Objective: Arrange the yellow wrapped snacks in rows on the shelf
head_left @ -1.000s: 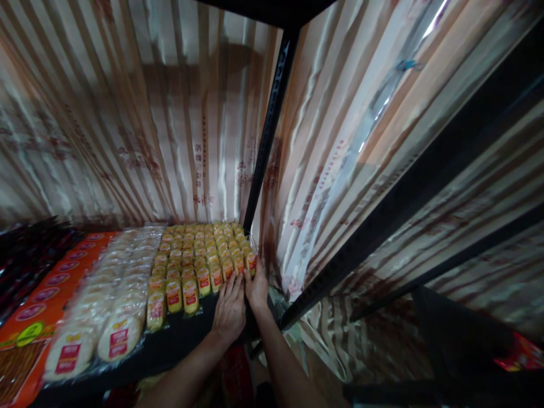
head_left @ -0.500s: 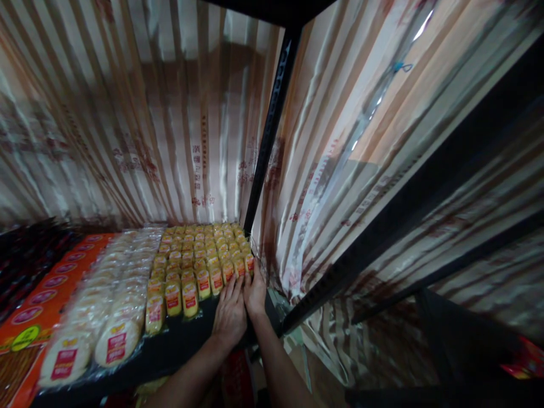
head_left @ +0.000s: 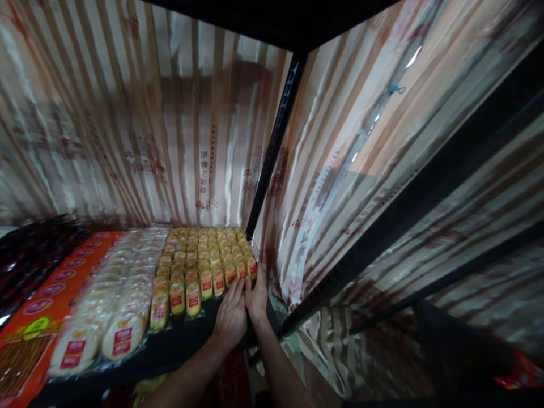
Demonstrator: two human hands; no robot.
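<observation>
Small yellow packets (head_left: 193, 297) with red labels stand in close rows on a dark shelf (head_left: 140, 360), at its right end near a black perforated post (head_left: 276, 141). The left hand (head_left: 232, 314) lies flat before the front row, its fingers straight and close together, tips at the lower part of the packets near the right end. The right hand (head_left: 256, 297) is just beside it, fingers reaching up along the last packet; whether they pinch it I cannot tell. To the left lie clear-wrapped round white packs (head_left: 123, 339), then an orange package (head_left: 55, 289); striped, creased sheeting (head_left: 212, 113) hangs behind
</observation>
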